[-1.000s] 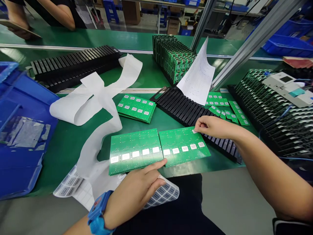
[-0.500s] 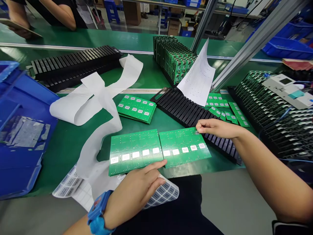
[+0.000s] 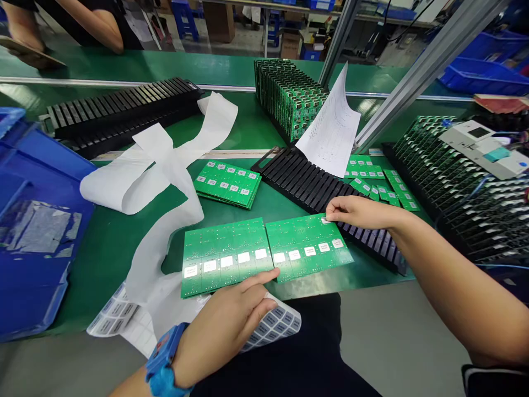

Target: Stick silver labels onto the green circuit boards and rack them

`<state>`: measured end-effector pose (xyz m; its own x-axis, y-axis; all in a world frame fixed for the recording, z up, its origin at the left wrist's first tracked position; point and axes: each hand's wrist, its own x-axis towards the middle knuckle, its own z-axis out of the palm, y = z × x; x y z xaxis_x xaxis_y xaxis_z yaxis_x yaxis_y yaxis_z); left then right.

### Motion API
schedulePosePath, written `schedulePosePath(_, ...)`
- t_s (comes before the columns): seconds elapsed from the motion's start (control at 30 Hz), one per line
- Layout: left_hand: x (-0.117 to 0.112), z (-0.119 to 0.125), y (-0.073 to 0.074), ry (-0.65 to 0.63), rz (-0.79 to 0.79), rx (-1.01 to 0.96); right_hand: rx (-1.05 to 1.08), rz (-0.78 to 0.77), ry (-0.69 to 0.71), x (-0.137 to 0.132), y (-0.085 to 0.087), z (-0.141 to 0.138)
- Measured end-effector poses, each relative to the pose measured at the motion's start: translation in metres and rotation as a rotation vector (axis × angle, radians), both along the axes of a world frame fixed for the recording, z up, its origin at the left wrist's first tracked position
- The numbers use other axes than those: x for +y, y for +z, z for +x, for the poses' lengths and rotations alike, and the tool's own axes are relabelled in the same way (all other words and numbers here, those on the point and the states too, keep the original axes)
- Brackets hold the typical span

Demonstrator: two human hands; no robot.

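Note:
Two green circuit boards lie side by side at the table's front edge, a left board (image 3: 225,237) and a right board (image 3: 303,231), each with a row of white labels. My right hand (image 3: 355,212) pinches a small label (image 3: 325,219) at the right board's far right corner. My left hand (image 3: 231,314) is palm down, its index fingertip touching the right board's near left corner and its thumb apart over a sheet of printed labels (image 3: 281,322). Its other fingers are hidden. The label sheet droops over the table edge, joined by curling white backing paper (image 3: 144,253).
Behind the boards are a stack of labelled boards (image 3: 227,184), a black slotted rack (image 3: 297,179) with a paper sheet (image 3: 333,129), and small board pieces (image 3: 388,193). A blue bin (image 3: 37,220) stands left, a filled rack (image 3: 446,182) right. Another person's arm (image 3: 99,25) shows across the table.
The label under my right fingertips now shows white at the board's corner, where it looked dark before. My left hand stays in place; the whole view has shifted slightly.

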<state>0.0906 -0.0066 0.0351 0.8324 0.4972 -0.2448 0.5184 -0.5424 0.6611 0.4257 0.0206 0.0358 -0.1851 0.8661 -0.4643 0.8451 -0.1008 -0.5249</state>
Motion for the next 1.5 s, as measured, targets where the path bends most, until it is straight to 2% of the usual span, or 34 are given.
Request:
schedulePosePath(0.07, 0.000, -0.001, -0.001, -0.001, 0.004, -0.001, -0.116, 0.107, -0.016, -0.006, 0.000, -0.007)
schedulePosePath(0.17, -0.001, -0.001, -0.002, -0.009, 0.014, -0.008, -0.307, 0.389, -0.067, -0.014, 0.004, -0.019)
schedulePosePath(0.23, 0.000, -0.001, -0.002, -0.010, 0.019, -0.017, -0.295, 0.490, -0.104, -0.015, 0.009, -0.025)
schedulePosePath(0.27, 0.000, -0.001, -0.002, -0.009, 0.020, -0.021, -0.211, 0.472, -0.095, -0.014, 0.011, -0.027)
schedulePosePath(0.4, -0.002, -0.001, -0.001, -0.003, 0.019, -0.020, 0.197, 0.200, 0.045, -0.003, 0.010, -0.033)
schedulePosePath(0.5, -0.003, 0.000, 0.000, 0.007, 0.019, -0.006, 0.215, 0.142, 0.053, 0.003, 0.004, -0.035)
schedulePosePath(0.73, -0.002, 0.001, 0.000, 0.017, 0.023, -0.026, 0.176, 0.140, 0.056, 0.002, 0.001, -0.036)
schedulePosePath(0.83, -0.002, 0.002, 0.000, 0.017, 0.016, -0.036, 0.045, 0.275, 0.083, -0.005, -0.001, -0.043)
schedulePosePath(0.93, -0.002, 0.001, -0.001, 0.054, -0.013, -0.094, -0.163, 0.545, 0.133, -0.019, -0.002, -0.054)
schedulePosePath(1.0, -0.003, -0.001, -0.003, 0.160, -0.023, -0.189, -0.219, 0.729, 0.087, -0.033, 0.001, -0.066)
schedulePosePath(1.07, -0.003, -0.003, -0.004, 0.315, -0.006, -0.286, -0.105, 0.792, 0.006, -0.047, 0.006, -0.081)
schedulePosePath(1.1, -0.003, -0.005, -0.005, 0.390, 0.021, -0.316, 0.012, 0.746, -0.010, -0.053, 0.009, -0.090)
schedulePosePath(1.17, -0.004, -0.008, -0.006, 0.496, 0.102, -0.336, 0.276, 0.560, 0.007, -0.063, 0.013, -0.110)
schedulePosePath(1.27, -0.005, -0.014, -0.007, 0.541, 0.196, -0.330, 0.512, 0.322, -0.020, -0.070, 0.013, -0.139)
schedulePosePath(1.4, -0.004, -0.019, -0.005, 0.499, 0.085, -0.425, 0.558, 0.260, -0.183, -0.066, 0.007, -0.162)
schedulePosePath(1.5, -0.002, -0.020, -0.004, 0.482, 0.037, -0.529, 0.536, 0.317, -0.155, -0.063, 0.006, -0.166)
